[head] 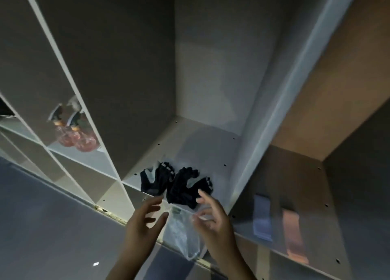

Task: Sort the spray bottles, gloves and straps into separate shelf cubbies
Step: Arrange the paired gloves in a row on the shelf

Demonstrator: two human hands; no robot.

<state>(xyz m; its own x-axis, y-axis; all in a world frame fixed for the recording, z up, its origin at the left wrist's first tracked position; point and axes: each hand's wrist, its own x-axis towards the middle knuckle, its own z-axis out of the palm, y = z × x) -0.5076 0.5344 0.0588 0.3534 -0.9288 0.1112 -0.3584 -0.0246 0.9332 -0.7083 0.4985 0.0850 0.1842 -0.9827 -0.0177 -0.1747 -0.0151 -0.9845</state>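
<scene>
Three cubbies of the shelf point(249, 174) each carry one kind of thing, which fits the sorting the task asks for. In the left cubby, far from the hands, two pink spray bottles point(76, 136) stand upright side by side near its right wall, triggers up, so they sit stable on their bases. In the middle cubby the black gloves point(177, 182) lie flat in a loose cluster at the near edge of the floor, where they are easy to drop in without reaching deep; a clear plastic bag point(181, 231) lies just in front of them and hangs over the shelf's front lip, and it looks like glove packaging, though that is a guess. In the right cubby two straps, a blue strap point(262, 218) and a pink strap point(292, 235), lie flat and parallel, a little apart, well clear of the gloves. The left hand point(145, 222) hovers at the left of the bag with fingers spread and curled, holding nothing that can be seen. The right hand point(213, 216) is on the bag's right side, fingers loosely open and bent; its fingertips come close to the bag's upper edge and to the nearest glove, but whether they touch either is unclear in the blur. Both hands frame the bag, so the step in hand seems to concern it or the gloves behind it.
</scene>
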